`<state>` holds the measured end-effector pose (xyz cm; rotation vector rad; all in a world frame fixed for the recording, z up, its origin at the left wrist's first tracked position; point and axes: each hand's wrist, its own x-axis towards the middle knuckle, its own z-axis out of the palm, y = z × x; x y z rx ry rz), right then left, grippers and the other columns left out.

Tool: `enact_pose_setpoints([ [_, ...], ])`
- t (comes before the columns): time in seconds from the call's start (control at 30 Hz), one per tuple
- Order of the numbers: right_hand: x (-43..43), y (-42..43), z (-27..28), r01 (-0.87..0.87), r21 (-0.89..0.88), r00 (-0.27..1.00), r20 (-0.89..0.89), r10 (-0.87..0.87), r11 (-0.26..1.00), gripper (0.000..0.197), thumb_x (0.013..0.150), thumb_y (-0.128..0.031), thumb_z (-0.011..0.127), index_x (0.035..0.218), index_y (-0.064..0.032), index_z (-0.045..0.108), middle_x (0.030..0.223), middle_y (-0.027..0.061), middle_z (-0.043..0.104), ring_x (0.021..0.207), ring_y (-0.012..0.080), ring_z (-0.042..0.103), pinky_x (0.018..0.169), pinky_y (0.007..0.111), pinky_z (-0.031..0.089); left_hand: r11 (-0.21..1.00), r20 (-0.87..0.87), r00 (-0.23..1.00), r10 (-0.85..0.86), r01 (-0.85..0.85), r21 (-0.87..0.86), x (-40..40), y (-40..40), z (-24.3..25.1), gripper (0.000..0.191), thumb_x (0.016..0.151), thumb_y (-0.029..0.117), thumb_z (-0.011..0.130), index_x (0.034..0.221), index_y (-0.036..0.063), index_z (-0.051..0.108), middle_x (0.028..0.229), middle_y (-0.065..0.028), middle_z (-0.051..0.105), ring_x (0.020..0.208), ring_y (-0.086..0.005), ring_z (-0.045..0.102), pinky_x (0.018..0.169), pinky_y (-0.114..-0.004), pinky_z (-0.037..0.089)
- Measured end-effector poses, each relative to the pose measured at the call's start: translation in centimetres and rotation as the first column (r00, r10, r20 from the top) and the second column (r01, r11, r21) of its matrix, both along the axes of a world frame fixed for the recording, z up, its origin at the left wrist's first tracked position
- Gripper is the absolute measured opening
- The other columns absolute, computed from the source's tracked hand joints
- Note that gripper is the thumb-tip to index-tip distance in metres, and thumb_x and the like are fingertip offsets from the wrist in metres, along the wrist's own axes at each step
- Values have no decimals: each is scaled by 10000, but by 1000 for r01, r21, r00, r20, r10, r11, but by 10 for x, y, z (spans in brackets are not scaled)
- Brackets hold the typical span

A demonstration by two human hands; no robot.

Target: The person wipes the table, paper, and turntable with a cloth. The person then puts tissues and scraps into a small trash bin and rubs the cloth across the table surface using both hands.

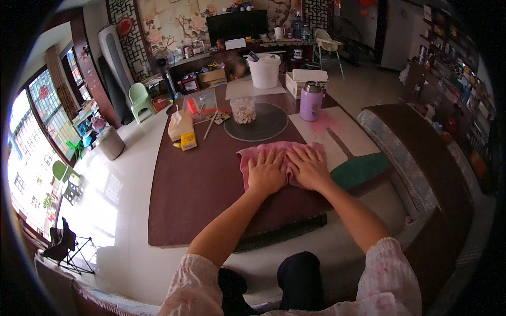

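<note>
My left hand (267,173) lies flat on a pink cloth (246,164), fingers spread. Beside it, my right hand (310,168) rests palm down on the same cloth, its fingers also apart. The cloth is wrinkled between the hands and sits on a dark reddish-brown table (189,189), towards its right side. Just right of my right hand is a flat green fan-shaped thing (359,170) with a brown handle. It partly covers a pale sheet (352,126) marked with scattered pink colour. A lilac vacuum flask (311,102), its top uncovered, stands on the sheet's far part.
Beyond the cloth, a clear tub (243,110) of pale pieces stands on a round dark disc (269,132). A tissue pack (180,128) and a yellow box (189,141) lie left. A white bucket (264,73) stands at the back. A wooden sofa (419,138) flanks the right.
</note>
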<state>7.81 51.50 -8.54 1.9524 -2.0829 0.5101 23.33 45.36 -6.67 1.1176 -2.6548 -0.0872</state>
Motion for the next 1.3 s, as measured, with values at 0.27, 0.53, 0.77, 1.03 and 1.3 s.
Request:
enact_pose_setpoints([
  [0.27,-34,-100,3,-6,15,1000,27,5,1000,453,918,-451,392,1328,-265,443,1413,29,376,1313,265,304,1078,467,201,973,-73,971,228,-229,-7,-44,-64,-3,463,937,378,314,1373,231,373,1443,-29,331,1361,-271,229,1055,-551,188],
  [0.53,-6,-61,1,36,-29,999,-1,-36,999,441,905,-445,414,1298,-256,482,1411,27,382,1299,259,330,1086,478,171,982,-74,984,161,-167,-84,-18,-35,-9,486,930,390,323,1369,191,386,1414,-66,375,1332,-302,285,1048,-542,209],
  [0.77,-7,69,0,-129,-191,991,-48,122,973,422,893,-353,470,1261,-150,509,1361,85,430,1248,316,388,1033,496,277,981,-3,998,-69,67,-179,6,55,-14,514,929,409,356,1375,154,370,1422,-113,351,1332,-328,278,1059,-532,199],
  [1.03,-71,129,14,-10,-115,998,-66,3,993,434,881,-357,496,1267,-161,510,1331,57,464,1227,279,409,1038,466,267,963,-77,974,-214,196,-186,-73,103,-16,537,917,395,361,1367,103,376,1418,-142,349,1328,-338,281,1069,-527,161],
  [1.3,-174,26,2,70,0,996,-57,-70,998,454,909,-433,407,1312,-231,457,1375,43,422,1252,271,389,1054,479,234,982,-249,964,-99,54,-181,-180,21,-26,488,894,339,377,1312,102,460,1387,-124,400,1302,-352,323,1026,-568,212],
])
